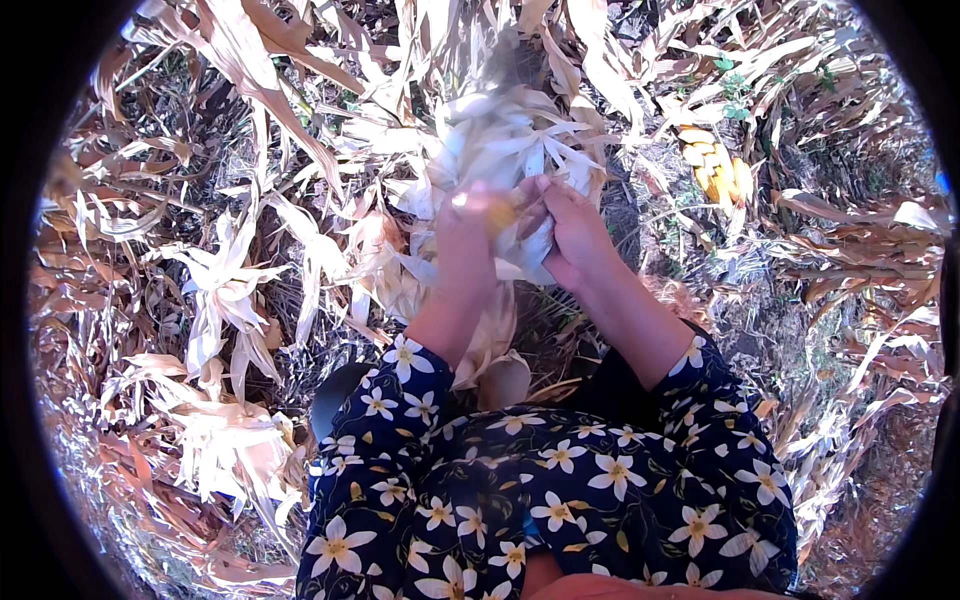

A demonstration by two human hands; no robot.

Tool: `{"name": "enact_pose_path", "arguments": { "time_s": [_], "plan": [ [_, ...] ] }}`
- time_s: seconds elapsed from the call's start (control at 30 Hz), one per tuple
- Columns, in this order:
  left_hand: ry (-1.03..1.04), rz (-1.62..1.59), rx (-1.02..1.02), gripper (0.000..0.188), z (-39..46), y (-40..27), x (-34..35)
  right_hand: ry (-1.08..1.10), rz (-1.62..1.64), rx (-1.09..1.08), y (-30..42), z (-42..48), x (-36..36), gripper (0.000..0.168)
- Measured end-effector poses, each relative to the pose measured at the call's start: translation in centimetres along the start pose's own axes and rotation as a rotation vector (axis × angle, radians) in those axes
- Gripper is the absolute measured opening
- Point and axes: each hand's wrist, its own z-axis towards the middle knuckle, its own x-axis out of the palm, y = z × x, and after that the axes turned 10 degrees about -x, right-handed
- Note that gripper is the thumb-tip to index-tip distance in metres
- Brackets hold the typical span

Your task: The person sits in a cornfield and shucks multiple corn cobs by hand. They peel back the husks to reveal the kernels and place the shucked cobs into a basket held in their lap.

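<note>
Near the picture's middle, my left hand [466,225], blurred, is closed around a yellow corn ear [501,214] that shows only in part. Close beside it on the right, my right hand [568,225] grips pale corn husk leaves [534,244] between thumb and fingers. The husk leaves hang below and between both hands. Just beyond the hands lies a heap of dry whitish husks [517,139], its far part blurred.
Several husked yellow corn ears [712,166] lie in a pile on the ground at the upper right. Opened empty-looking husks [225,296] lie at the left. Dry corn stalks and leaves [259,71] cover the ground around, with small green weeds [735,90] at the upper right.
</note>
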Motion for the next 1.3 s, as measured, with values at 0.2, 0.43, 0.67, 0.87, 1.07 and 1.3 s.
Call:
{"name": "enact_pose_path", "arguments": {
  "time_s": [0.2, 0.43, 0.67, 0.87, 1.07, 1.3],
  "plan": [
    [-0.176, -0.511, -0.161, 0.06, 7.5, -5.5, -11.5, -0.133, -0.157, -0.138, 6.0, -0.2, -2.3, 0.014],
    [-0.18, -0.554, 0.104, 0.043, 7.0, -9.6, -14.5, -0.135, -0.376, -0.396, 6.4, 1.7, -6.1, 0.01],
    [-0.161, -0.17, 0.219, 0.03, 5.7, -10.7, -10.8, -0.317, -1.765, 0.046, 17.2, -1.7, -19.3, 0.028],
    [-0.029, 0.011, 0.188, 0.031, 4.9, -9.2, -6.3, -0.151, -2.015, -0.314, 12.6, -1.7, -11.8, 0.044],
    [0.075, -0.331, -0.104, 0.038, 5.5, -4.0, -3.5, 0.443, -1.652, -0.831, 2.1, -1.3, 3.1, 0.043],
    [-0.003, -0.475, -0.36, 0.04, 3.7, -6.3, -4.7, 0.85, -1.469, -1.24, -1.2, 0.4, 2.9, 0.023]
  ]
}}
